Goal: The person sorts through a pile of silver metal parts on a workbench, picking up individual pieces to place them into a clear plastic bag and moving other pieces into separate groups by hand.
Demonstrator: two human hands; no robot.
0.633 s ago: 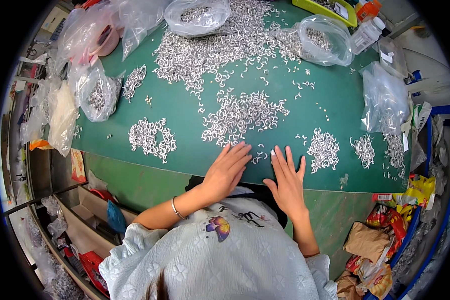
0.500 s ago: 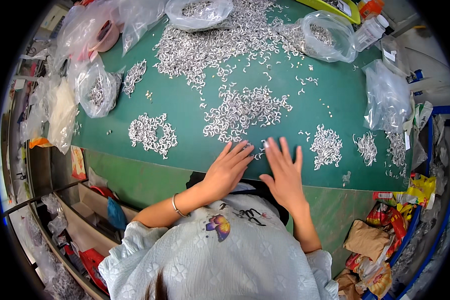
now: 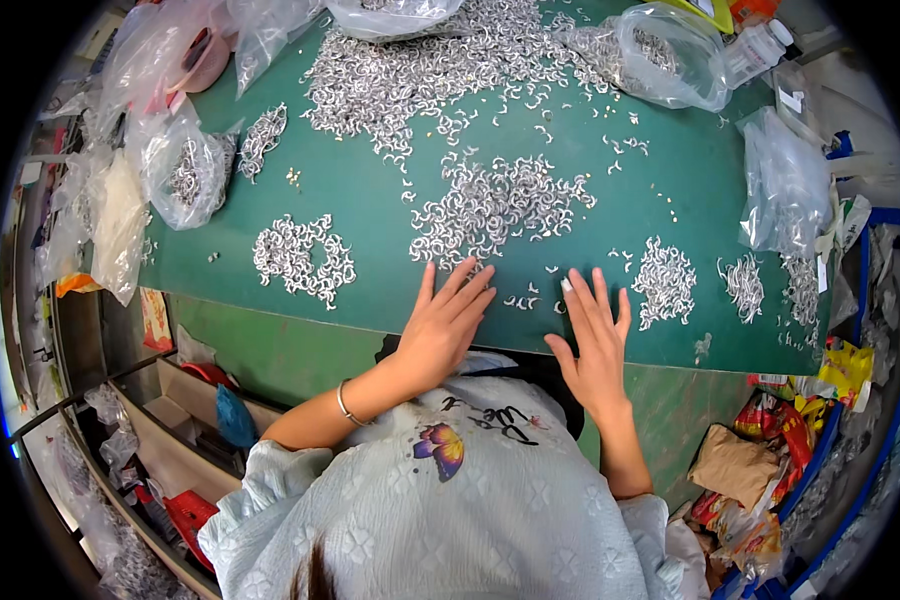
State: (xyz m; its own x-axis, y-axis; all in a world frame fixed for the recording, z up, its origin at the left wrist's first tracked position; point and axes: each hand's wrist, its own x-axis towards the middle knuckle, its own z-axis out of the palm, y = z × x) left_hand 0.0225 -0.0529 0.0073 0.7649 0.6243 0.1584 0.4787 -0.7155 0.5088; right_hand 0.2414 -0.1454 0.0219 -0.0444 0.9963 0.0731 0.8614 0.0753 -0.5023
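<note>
left hand (image 3: 442, 325) and right hand (image 3: 595, 340) both look pretty flat and open, left at the near edge of the middle pile of silvery crescents (image 3: 500, 212), right beside some strays (image 3: 523, 300), probably spread thin on the tabletop (image 3: 380, 265) so each shows

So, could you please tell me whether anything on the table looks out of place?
Slightly: a few pale yellowish bits lie loose on the green table, left of the central pile of silvery curved pieces; their colour differs from those pieces. Nothing looks clearly damaged.
</note>
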